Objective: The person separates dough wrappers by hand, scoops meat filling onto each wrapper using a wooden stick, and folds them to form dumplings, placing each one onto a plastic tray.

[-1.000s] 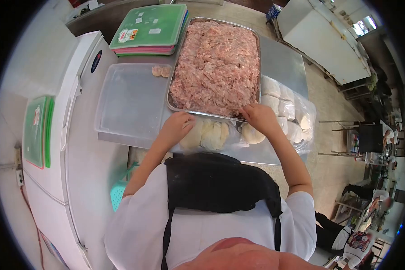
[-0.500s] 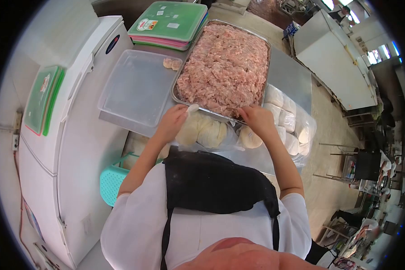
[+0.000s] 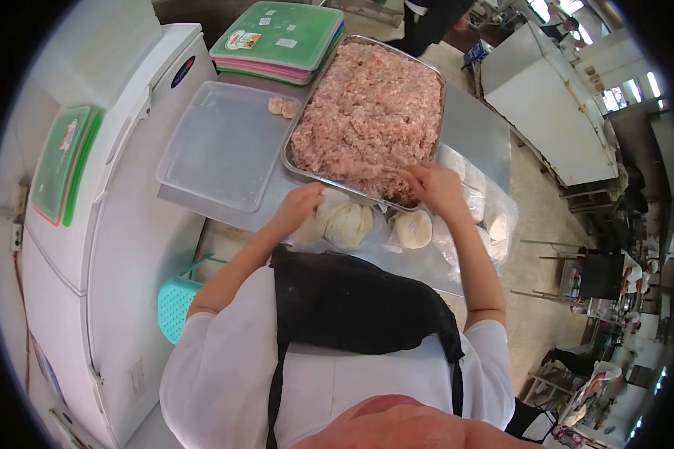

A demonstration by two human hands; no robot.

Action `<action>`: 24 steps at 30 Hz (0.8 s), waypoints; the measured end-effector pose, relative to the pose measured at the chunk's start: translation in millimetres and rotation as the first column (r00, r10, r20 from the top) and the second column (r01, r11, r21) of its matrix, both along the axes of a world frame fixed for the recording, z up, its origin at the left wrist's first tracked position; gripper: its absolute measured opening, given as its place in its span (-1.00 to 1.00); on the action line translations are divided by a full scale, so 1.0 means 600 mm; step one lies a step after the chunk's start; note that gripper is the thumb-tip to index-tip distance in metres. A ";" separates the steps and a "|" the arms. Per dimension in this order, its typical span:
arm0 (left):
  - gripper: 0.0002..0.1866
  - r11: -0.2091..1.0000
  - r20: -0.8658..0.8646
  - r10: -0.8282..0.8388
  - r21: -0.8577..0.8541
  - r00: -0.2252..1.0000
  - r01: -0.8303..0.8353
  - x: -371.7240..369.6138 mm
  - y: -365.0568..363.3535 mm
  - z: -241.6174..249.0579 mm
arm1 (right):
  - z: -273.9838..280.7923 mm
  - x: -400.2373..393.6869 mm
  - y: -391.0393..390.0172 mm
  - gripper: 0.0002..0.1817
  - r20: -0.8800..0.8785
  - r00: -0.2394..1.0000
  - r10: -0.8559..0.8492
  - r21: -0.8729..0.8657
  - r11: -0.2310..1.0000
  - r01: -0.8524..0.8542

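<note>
A metal tray [image 3: 286, 160] is heaped with pink minced meat [image 3: 371, 105]. My right hand [image 3: 436, 187] is closed at the tray's near right corner, gripping a thin flat stick [image 3: 394, 170] whose tip is in the meat. Left of it, just off the near rim, my left hand [image 3: 298, 209] pinches a pale round dumpling wrapper, mostly hidden by the fingers. Between the hands, stacks of round wrappers [image 3: 350, 226] lie on clear plastic, with another stack [image 3: 413, 229] beside them. Several small filled dumplings [image 3: 282, 107] sit in a corner of the translucent plastic tray [image 3: 221, 146].
Stacked green and pink lidded containers [image 3: 277, 37] stand at the back left. Bagged wrapper packs [image 3: 494, 213] lie on the steel table [image 3: 487, 123] at right. A white freezer [image 3: 138, 224] is at left, with a turquoise stool [image 3: 178, 303] nearby. Another person's dark-clothed legs [image 3: 434, 22] show behind.
My right hand has risen slightly, and the stick now shows in the meat. My left hand has turned and lowered, so the wrapper is less visible. A person has appeared behind the table.
</note>
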State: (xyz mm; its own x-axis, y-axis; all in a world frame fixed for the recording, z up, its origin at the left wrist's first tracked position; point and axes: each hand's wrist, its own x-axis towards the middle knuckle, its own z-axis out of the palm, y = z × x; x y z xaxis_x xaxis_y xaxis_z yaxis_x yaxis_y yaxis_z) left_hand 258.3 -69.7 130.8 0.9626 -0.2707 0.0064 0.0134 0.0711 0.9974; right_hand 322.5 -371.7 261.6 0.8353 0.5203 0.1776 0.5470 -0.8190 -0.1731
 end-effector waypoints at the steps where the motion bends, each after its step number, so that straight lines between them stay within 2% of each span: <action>1: -0.79 0.975 -0.179 -0.076 -0.218 0.981 0.035 0.004 0.007 0.003 | 0.017 0.004 -0.006 -0.71 0.046 0.998 0.038 -0.064 0.997 -0.035; 3: -0.74 0.928 -0.332 -0.076 -0.367 0.940 -0.055 -0.002 0.000 0.031 | 0.020 0.009 -0.023 -0.74 0.137 0.980 0.145 -0.125 0.984 -0.128; 4: -0.71 0.895 -0.406 -0.086 -0.432 0.910 -0.109 -0.004 -0.003 0.049 | 0.008 0.004 -0.025 -0.72 0.069 0.992 0.107 -0.143 0.985 -0.097; 6: -0.65 0.991 -0.225 -0.032 -0.133 0.974 0.001 -0.001 -0.003 0.058 | -0.021 -0.017 -0.031 -0.68 -0.066 0.997 0.027 -0.183 0.982 -0.038; 7: -0.63 0.999 -0.126 -0.032 0.031 0.991 0.036 0.000 -0.003 0.059 | -0.036 -0.030 -0.030 -0.68 -0.121 0.993 -0.004 -0.134 0.991 -0.013; 10: -0.66 0.998 -0.172 -0.014 -0.061 0.985 0.003 0.014 -0.006 0.050 | -0.066 -0.051 -0.026 -0.68 -0.306 0.950 -0.067 0.048 0.995 0.085; 12: -0.64 0.947 -0.321 0.128 -0.243 0.938 -0.212 0.030 -0.017 0.034 | -0.074 -0.054 -0.027 -0.66 -0.467 0.882 -0.064 0.213 0.960 0.182; 13: -0.64 0.892 -0.402 0.183 -0.316 0.897 -0.323 0.041 -0.025 0.031 | -0.079 -0.052 -0.029 -0.65 -0.487 0.871 -0.058 0.276 0.936 0.216; 15: -0.62 0.765 -0.455 0.161 -0.503 0.876 -0.402 0.065 -0.036 0.047 | -0.086 -0.049 -0.032 -0.63 -0.525 0.850 -0.044 0.395 0.872 0.290; 16: -0.62 0.684 -0.479 0.145 -0.584 0.866 -0.437 0.078 -0.044 0.067 | -0.063 -0.047 -0.022 -0.62 -0.612 0.790 -0.044 0.435 0.815 0.382; 18: -0.60 0.630 -0.523 0.036 -0.649 0.852 -0.425 0.100 -0.069 0.110 | -0.012 -0.039 0.000 -0.60 -0.762 0.648 -0.006 0.473 0.679 0.562; 21: -0.55 0.486 -0.500 -0.128 -0.785 0.857 -0.386 0.125 -0.119 0.164 | 0.002 -0.022 0.027 -0.60 -0.748 0.658 0.093 0.606 0.501 0.618; 22: -0.53 0.421 -0.472 -0.180 -0.830 0.863 -0.366 0.134 -0.128 0.173 | -0.002 -0.021 0.039 -0.62 -0.714 0.694 0.093 0.639 0.493 0.590; 23: -0.49 0.230 -0.258 -0.324 -0.955 0.910 -0.189 0.156 -0.131 0.158 | -0.009 -0.021 0.053 -0.63 -0.677 0.730 0.091 0.670 0.486 0.561; 24: -0.46 0.006 -0.013 -0.417 -1.000 0.909 -0.011 0.186 -0.135 0.127 | -0.019 -0.021 0.062 -0.63 -0.640 0.763 0.089 0.700 0.479 0.530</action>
